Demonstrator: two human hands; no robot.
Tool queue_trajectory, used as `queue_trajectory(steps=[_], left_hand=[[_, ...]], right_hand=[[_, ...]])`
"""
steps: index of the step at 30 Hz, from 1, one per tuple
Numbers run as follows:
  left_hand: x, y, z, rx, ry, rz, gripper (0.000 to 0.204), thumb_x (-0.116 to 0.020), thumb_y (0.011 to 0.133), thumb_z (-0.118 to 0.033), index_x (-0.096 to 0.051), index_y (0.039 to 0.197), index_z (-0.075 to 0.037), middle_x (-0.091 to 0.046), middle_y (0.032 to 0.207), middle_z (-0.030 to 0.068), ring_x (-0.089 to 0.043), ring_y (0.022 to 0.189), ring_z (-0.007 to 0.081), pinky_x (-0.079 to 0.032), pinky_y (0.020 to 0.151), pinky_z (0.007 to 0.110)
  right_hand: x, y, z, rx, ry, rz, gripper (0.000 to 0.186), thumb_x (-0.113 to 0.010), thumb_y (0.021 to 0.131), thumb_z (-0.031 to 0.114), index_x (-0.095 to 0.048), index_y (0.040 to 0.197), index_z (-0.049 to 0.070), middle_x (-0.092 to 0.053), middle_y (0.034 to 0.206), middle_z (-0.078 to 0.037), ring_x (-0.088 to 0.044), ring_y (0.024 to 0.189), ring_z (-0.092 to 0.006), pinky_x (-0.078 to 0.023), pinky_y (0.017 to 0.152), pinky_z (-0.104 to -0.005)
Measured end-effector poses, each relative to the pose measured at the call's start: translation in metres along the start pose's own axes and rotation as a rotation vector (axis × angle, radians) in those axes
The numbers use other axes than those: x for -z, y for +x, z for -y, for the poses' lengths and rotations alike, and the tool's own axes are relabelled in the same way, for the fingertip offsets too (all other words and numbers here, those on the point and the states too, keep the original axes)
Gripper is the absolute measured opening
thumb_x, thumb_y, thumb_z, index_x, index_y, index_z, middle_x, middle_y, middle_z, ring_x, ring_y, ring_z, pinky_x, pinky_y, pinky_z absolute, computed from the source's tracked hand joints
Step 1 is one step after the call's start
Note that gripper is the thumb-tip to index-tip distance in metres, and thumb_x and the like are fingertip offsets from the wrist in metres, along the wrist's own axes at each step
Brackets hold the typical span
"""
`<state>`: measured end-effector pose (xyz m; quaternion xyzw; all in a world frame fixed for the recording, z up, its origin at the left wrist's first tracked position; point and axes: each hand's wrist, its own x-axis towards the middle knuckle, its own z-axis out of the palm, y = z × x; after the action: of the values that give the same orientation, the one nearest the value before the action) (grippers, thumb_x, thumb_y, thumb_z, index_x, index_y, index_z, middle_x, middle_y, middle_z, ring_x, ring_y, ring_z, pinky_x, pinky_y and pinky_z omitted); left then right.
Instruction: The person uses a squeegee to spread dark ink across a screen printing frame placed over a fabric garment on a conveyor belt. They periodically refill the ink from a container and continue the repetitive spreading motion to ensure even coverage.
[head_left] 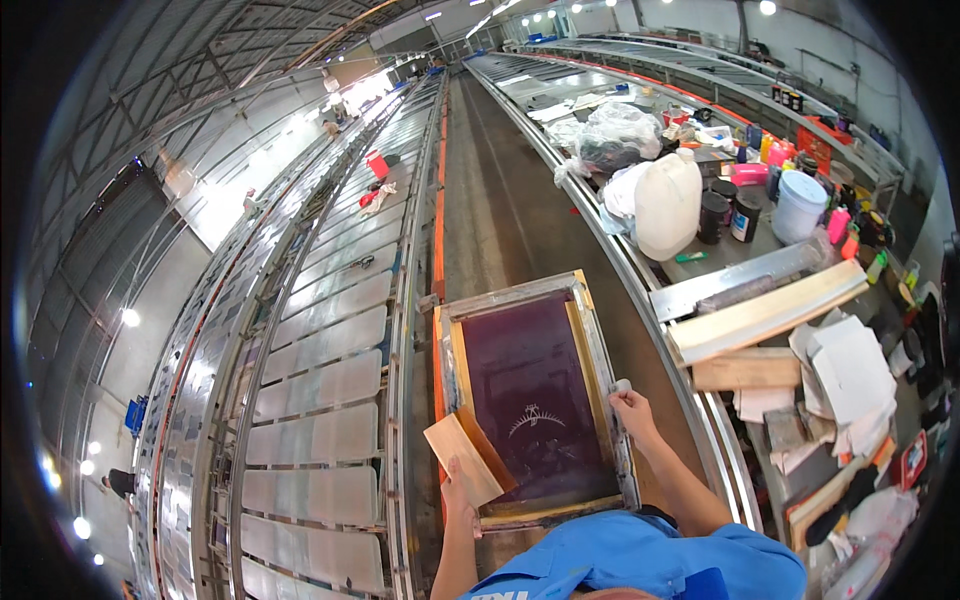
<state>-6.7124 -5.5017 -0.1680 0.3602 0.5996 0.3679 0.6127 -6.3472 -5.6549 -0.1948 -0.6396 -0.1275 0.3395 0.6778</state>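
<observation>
A screen printing frame (pixel 590 350) with dark purple mesh is tilted up in front of my body, over the aisle. A pale crest-like design (pixel 534 420) shows on the lower half of its mesh. My left hand (pixel 457 486) is closed on a wooden squeegee (pixel 462 452), which lies slanted across the frame's lower left side. At the right edge of the frame my right hand (pixel 631 412) is closed, with a small whitish thing (pixel 622 386) at its fingertips. What that thing is, I cannot make out.
On the left runs a long printing table (pixel 310 440) with several flat panels. The right-hand bench (pixel 700 275) holds a large white jug (pixel 670 205), a white bucket (pixel 800 205), ink bottles, a wooden squeegee (pixel 765 312) and papers (pixel 850 370). Between them lies the aisle floor (pixel 490 190).
</observation>
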Motion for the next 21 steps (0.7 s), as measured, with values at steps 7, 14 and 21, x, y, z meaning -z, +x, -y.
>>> queue_trajectory(steps=[7,14,21], left_hand=[[-0.085,0.085,-0.050,0.095,0.043,-0.050,0.076,-0.063,0.096,-0.055,-0.050,0.138,0.007,-0.062,0.128,0.0193,-0.063,0.115,0.0311,-0.053,0.094,0.047],[-0.176,0.217,-0.103,0.024,-0.026,-0.018,0.075,-0.059,0.098,-0.055,-0.049,0.139,0.007,-0.064,0.124,0.0168,-0.064,0.113,0.0297,-0.051,0.095,0.044],[-0.252,0.389,-0.196,0.039,-0.028,-0.012,0.079,-0.067,0.092,-0.058,-0.053,0.133,0.008,-0.064,0.123,0.0180,-0.064,0.110,0.0291,-0.053,0.095,0.043]], right_hand=[[-0.040,0.145,0.035,-0.005,-0.148,0.102,0.013,-0.067,0.097,0.014,-0.069,0.100,0.002,-0.066,0.088,0.001,-0.057,0.080,-0.0055,-0.044,0.073,-0.0227],[-0.110,0.308,0.065,-0.019,-0.143,0.143,0.013,-0.067,0.097,0.014,-0.069,0.101,0.002,-0.065,0.089,0.002,-0.056,0.080,-0.0054,-0.044,0.073,-0.0228],[-0.199,0.451,0.125,-0.011,-0.104,0.135,0.014,-0.067,0.098,0.015,-0.069,0.102,0.002,-0.063,0.085,0.004,-0.053,0.078,-0.0043,-0.042,0.070,-0.0223]])
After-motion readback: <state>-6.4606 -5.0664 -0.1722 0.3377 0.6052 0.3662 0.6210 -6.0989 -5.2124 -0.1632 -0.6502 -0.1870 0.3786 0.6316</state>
